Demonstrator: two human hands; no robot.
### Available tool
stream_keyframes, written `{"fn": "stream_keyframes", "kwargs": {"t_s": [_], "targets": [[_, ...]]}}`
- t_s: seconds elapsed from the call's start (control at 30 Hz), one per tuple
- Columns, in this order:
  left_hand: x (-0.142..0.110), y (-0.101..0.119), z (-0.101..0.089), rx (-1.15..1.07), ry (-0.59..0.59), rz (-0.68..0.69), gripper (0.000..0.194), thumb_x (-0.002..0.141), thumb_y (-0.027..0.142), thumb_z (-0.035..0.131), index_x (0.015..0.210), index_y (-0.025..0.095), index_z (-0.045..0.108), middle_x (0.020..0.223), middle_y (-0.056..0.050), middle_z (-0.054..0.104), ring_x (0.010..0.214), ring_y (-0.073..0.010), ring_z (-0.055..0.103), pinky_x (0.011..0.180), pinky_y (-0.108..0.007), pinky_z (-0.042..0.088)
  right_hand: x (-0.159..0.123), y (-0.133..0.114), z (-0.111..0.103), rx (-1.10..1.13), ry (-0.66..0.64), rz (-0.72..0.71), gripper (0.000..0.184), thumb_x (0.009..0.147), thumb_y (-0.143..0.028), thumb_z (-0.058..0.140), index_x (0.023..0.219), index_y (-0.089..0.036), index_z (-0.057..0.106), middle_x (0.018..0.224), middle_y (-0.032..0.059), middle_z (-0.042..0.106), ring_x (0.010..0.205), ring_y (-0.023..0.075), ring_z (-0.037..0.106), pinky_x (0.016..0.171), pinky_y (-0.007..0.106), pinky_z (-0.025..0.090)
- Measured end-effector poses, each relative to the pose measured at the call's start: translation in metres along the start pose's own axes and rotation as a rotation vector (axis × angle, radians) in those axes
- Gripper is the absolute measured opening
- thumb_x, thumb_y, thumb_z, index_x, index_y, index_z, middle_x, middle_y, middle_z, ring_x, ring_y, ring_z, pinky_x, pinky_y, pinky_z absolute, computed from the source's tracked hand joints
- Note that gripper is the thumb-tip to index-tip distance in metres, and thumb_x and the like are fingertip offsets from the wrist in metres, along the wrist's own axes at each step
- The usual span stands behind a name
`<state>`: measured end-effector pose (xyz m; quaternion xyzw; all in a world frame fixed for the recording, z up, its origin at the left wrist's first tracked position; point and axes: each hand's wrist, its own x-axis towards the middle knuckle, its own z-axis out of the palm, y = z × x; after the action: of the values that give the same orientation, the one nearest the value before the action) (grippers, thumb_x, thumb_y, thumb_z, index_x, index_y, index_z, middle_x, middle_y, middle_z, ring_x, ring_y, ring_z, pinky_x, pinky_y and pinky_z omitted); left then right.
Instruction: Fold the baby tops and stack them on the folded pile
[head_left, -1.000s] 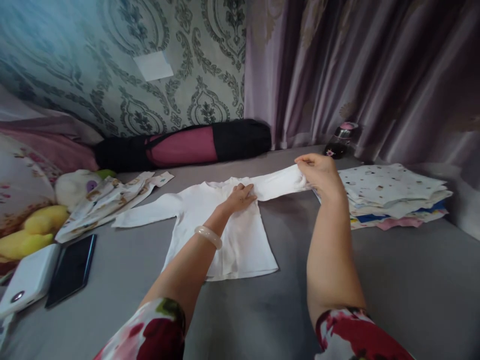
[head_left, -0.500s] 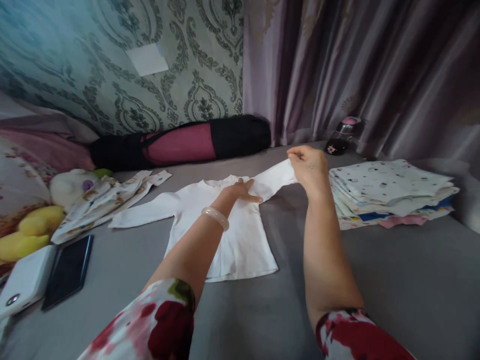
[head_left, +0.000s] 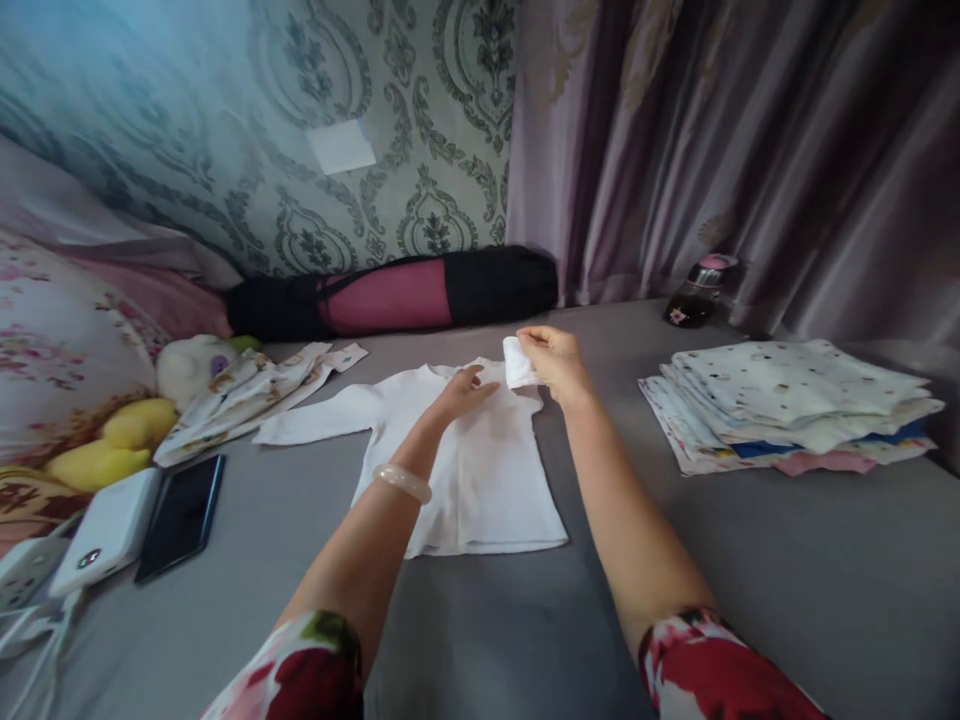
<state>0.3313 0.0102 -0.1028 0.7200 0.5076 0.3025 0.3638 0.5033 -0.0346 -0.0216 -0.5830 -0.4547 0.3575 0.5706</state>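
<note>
A small white long-sleeved shirt [head_left: 495, 470] lies spread on the grey sheet, its neckline toward the wall. Its left sleeve stretches flat out to the side. My right hand [head_left: 556, 362] pinches the cuff end of the other sleeve [head_left: 519, 364] and holds it raised, folded back near the shoulder. My left hand [head_left: 466, 392], with a pale bangle on the wrist, rests over the upper chest of the shirt with its fingers spread.
To the right lies a stack of folded patterned clothes [head_left: 795, 400], with a dark bottle [head_left: 697, 292] behind it. A black and pink roll bag [head_left: 390, 297] lies along the wall. On the left are printed clothes [head_left: 247, 395], a phone [head_left: 182, 517], a white power bank [head_left: 109, 530] and plush toys [head_left: 112, 440].
My right hand has brought the sleeve end inward to the left, folding the sleeve back toward the shirt. My left hand has shifted slightly left. The view has also moved a little.
</note>
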Motion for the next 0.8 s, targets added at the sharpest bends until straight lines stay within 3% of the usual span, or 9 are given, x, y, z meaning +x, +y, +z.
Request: {"fn": "stream_keyframes", "kwargs": {"t_s": [0.13, 0.27, 0.47, 0.67, 0.8], "targets": [[-0.041, -0.019, -0.04, -0.18, 0.204, -0.256, 0.047, 0.084, 0.039, 0.06, 0.124, 0.012, 0.057, 0.099, -0.01, 0.064, 0.075, -0.0139, 0.062, 0.067, -0.025, 0.051, -0.004, 0.004, 0.013, 0.076, -0.002, 0.158, 0.014, 0.084, -0.021, 0.058, 0.093, -0.016, 0.068, 0.086, 0.0042, 0.07, 0.063, 0.0109, 0.062, 0.053, 0.019, 0.047], [-0.068, -0.041, -0.062, -0.366, 0.291, -0.301, 0.043, 0.084, 0.035, 0.059, 0.121, 0.012, 0.056, 0.096, -0.009, 0.066, 0.081, -0.0141, 0.066, 0.073, -0.025, 0.053, -0.01, 0.008, 0.031, 0.097, -0.066, 0.234, 0.011, 0.085, -0.018, 0.058, 0.093, -0.017, 0.066, 0.081, 0.0015, 0.069, 0.057, 0.0095, 0.059, 0.051, 0.02, 0.048], [-0.071, -0.053, -0.06, -0.475, 0.306, -0.208, 0.05, 0.087, 0.034, 0.057, 0.132, 0.013, 0.049, 0.104, -0.012, 0.067, 0.09, -0.015, 0.067, 0.08, -0.029, 0.056, -0.011, 0.009, 0.069, -0.005, -0.159, 0.303, 0.02, 0.084, -0.012, 0.058, 0.103, -0.018, 0.062, 0.079, 0.0015, 0.068, 0.059, 0.0115, 0.062, 0.053, 0.023, 0.053], [-0.068, -0.05, -0.06, -0.545, 0.242, -0.171, 0.058, 0.089, 0.041, 0.057, 0.14, 0.017, 0.043, 0.103, -0.011, 0.067, 0.087, -0.0148, 0.067, 0.081, -0.031, 0.056, -0.014, 0.034, 0.116, -0.271, -0.163, 0.161, 0.026, 0.083, -0.014, 0.057, 0.108, -0.018, 0.063, 0.1, 0.006, 0.07, 0.084, 0.0163, 0.068, 0.072, 0.027, 0.055], [-0.066, -0.052, -0.059, -0.542, 0.16, -0.117, 0.059, 0.092, 0.047, 0.051, 0.144, 0.02, 0.04, 0.103, -0.009, 0.068, 0.086, -0.0149, 0.067, 0.085, -0.033, 0.054, -0.029, 0.047, 0.134, -0.471, -0.257, 0.061, 0.03, 0.088, -0.022, 0.056, 0.118, -0.02, 0.059, 0.115, 0.0083, 0.068, 0.106, 0.018, 0.063, 0.088, 0.028, 0.049]]}}
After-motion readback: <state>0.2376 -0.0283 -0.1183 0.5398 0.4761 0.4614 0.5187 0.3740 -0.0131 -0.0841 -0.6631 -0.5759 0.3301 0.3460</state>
